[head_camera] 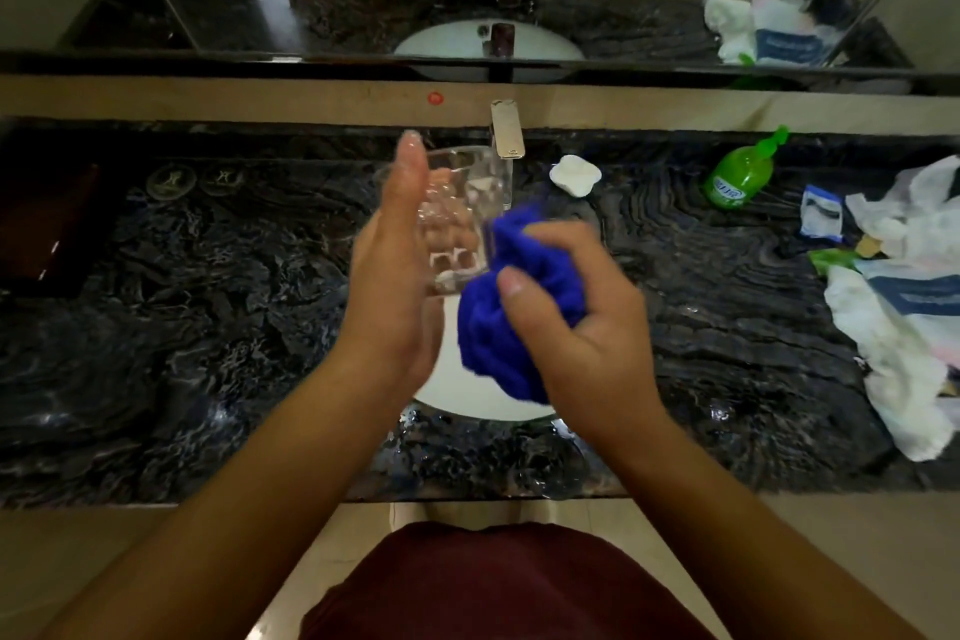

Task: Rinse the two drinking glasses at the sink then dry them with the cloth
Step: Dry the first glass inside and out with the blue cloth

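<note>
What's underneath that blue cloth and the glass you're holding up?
Below the blue cloth and glass lies the white sink basin, set into the dark marble counter. Only its near part shows; both hands, cloth and glass cover the drain and the rest.

Person seen from head cam: both forearms were bare up to frame edge, no sleeves visible, no watch/rings/bands seen. Left hand (395,276) and right hand (576,322) were bare, no gloves; nails short, unpainted. Torso at bottom centre wore a dark red/maroon top (498,587), plain fabric, no logo or print visible. Rest of body out of frame.
</note>
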`<control>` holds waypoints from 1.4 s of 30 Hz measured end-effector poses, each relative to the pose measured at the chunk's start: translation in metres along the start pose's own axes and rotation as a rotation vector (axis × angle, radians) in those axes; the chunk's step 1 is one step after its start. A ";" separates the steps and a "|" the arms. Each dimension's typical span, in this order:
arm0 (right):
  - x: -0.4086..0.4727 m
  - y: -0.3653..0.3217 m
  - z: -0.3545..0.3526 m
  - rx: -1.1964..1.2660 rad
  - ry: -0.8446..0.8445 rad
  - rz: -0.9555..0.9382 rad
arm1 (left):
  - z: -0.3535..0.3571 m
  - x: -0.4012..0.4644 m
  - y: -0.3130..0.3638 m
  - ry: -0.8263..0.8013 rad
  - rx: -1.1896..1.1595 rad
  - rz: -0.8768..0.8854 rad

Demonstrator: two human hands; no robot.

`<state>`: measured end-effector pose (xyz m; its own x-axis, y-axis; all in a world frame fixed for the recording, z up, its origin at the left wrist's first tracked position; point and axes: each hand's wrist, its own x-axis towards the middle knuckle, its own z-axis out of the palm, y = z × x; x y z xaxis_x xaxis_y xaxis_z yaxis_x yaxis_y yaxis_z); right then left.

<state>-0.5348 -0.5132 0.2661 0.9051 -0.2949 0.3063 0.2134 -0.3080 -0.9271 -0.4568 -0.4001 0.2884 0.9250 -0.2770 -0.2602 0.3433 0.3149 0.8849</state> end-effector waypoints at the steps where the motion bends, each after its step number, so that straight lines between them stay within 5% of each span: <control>1: -0.001 0.002 -0.003 -0.060 -0.061 0.009 | -0.005 0.004 0.002 0.007 -0.018 0.015; 3: -0.001 0.004 -0.009 -0.045 -0.083 0.128 | -0.013 0.006 0.005 -0.011 -0.047 0.020; 6: 0.016 0.002 -0.017 0.338 0.088 0.344 | -0.013 -0.002 0.005 -0.033 0.019 -0.022; 9: 0.035 -0.007 -0.019 0.491 0.194 0.316 | -0.009 -0.010 0.000 -0.080 0.057 -0.055; 15: 0.004 -0.011 -0.004 0.155 -0.080 0.153 | -0.009 -0.010 -0.002 -0.002 0.109 0.039; 19: -0.003 -0.006 -0.014 0.168 -0.082 0.289 | -0.027 0.002 -0.001 -0.007 0.126 0.089; 23: 0.021 -0.010 -0.038 0.569 0.089 0.547 | -0.039 0.002 -0.009 -0.278 0.061 -0.073; 26: 0.038 -0.016 -0.059 0.679 -0.039 0.541 | -0.044 -0.005 -0.016 -0.437 0.113 -0.120; 31: 0.035 -0.029 -0.064 0.148 -0.187 0.192 | -0.048 -0.009 -0.018 -0.465 0.640 0.217; 35: 0.025 -0.017 -0.046 -0.326 -0.265 -0.119 | -0.049 -0.007 -0.014 -0.406 0.757 0.410; 42: 0.039 -0.023 -0.053 -0.818 -0.532 -0.161 | -0.060 0.001 -0.005 -0.479 1.112 0.606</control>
<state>-0.5236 -0.5658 0.3111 0.9776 0.1884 0.0932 0.2100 -0.8981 -0.3864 -0.4472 -0.3473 0.2605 0.6572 -0.7159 0.2359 -0.6179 -0.3324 0.7125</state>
